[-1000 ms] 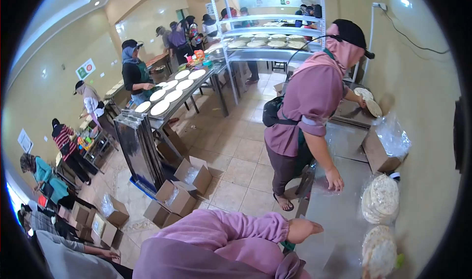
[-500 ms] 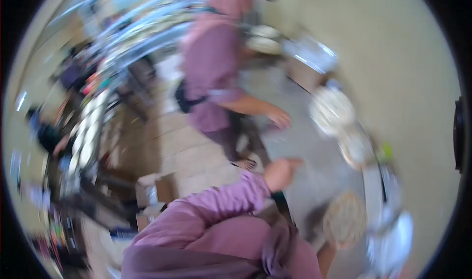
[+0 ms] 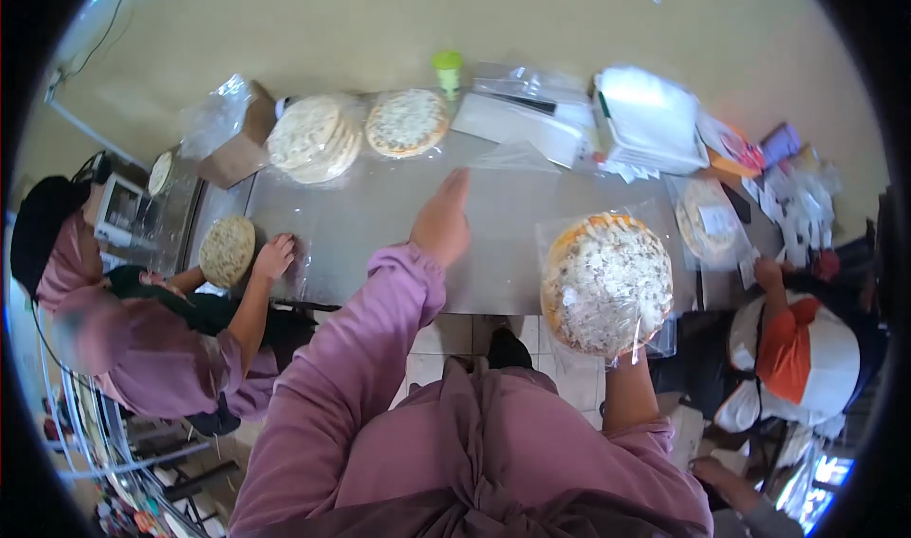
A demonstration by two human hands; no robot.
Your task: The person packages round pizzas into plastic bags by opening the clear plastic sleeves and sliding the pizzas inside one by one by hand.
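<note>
My left hand [image 3: 443, 220] reaches over the grey metal table with its fingers stretched out together, holding nothing. Just beyond the fingertips lies a clear plastic bag [image 3: 517, 157]. A pizza [image 3: 612, 282] topped with pale shreds, in clear plastic wrap, rests on my right hand [image 3: 632, 367], which supports it from below at the table's front edge. The pizza hides most of that hand's fingers. At the back of the table sit another topped pizza [image 3: 408, 122] and a stack of pale pizza bases [image 3: 315, 139].
To the left, a co-worker [image 3: 171, 348] holds a pizza [image 3: 227, 251] over the table. Another person [image 3: 797, 348] sits at the right beside a wrapped pizza [image 3: 707, 220]. Along the wall stand a cardboard box [image 3: 232, 149], a green cup [image 3: 447, 71] and a white bin [image 3: 650, 125].
My view has swung right, from the room and co-worker to the table straight ahead. The earlier frame is blurred. The pizza stays on my right hand; my left hand remains stretched out.
</note>
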